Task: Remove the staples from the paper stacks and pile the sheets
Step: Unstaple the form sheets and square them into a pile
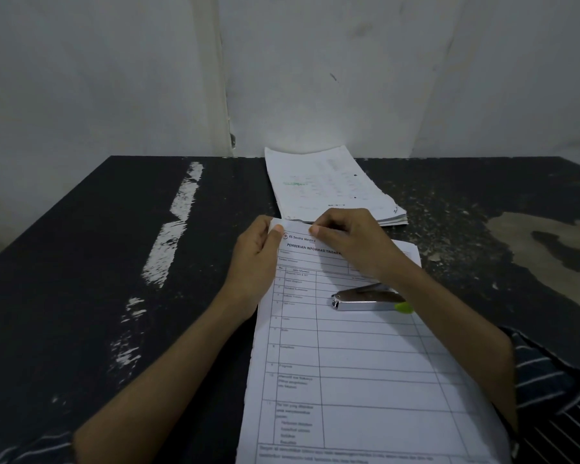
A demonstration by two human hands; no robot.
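Closest to me, my two bare forearms are reaching forward over a paper stack (pixel 365 363). It is a printed form with ruled rows, lying lengthwise on a dark, scuffed table (pixel 81 262) and running off the bottom of the view. My left hand (pixel 255 259) is pinching the far left corner of the stack, thumb on top and fingers curled behind it, so the corner is bending up a little. My right hand (pixel 352 242) is pinching the same top edge just beside it, thumb and forefinger pressing together on the paper. I am judging that both hands are working the corner where a staple would sit, either picking it out or peeling sheets apart, but the staple itself is too small to make out. A shiny metal tool (pixel 365 301) with a green tip is lying loose on the form just under my right wrist, likely parked there for easy reach. Just beyond my hands, a pile of sheets (pixel 329 185) is sitting at the far edge of the table near a pale wall (pixel 315 61), probably where freed pages are going. A striped sleeve (pixel 556 396) is showing at the lower right.
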